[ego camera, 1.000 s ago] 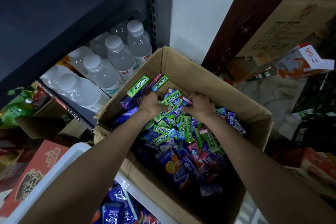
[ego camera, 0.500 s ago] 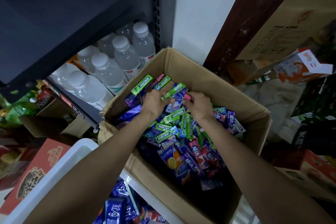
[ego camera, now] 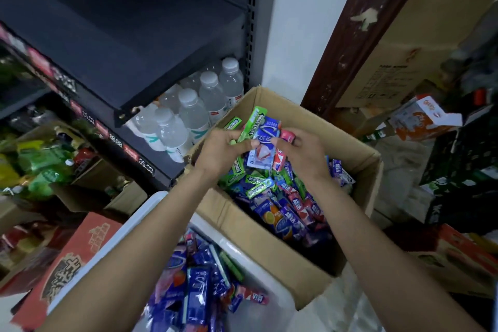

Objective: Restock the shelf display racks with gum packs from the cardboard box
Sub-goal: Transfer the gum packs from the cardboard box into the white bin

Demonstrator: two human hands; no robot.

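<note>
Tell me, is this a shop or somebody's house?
Most likely a small shop, or its stockroom. A dark shelf carries price tags along its edge, with water bottles lined up beneath it. Both hands hold gum packs over a cardboard box filled with many more.

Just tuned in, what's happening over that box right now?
A person is sorting gum packs over the open cardboard box. The left hand grips a green gum pack. The right hand holds a pink pack, and a blue pack sits between both hands. The box holds many more mixed packs. A white bin of packs stands nearer the camera; water bottles fill the shelf beside the box.
</note>
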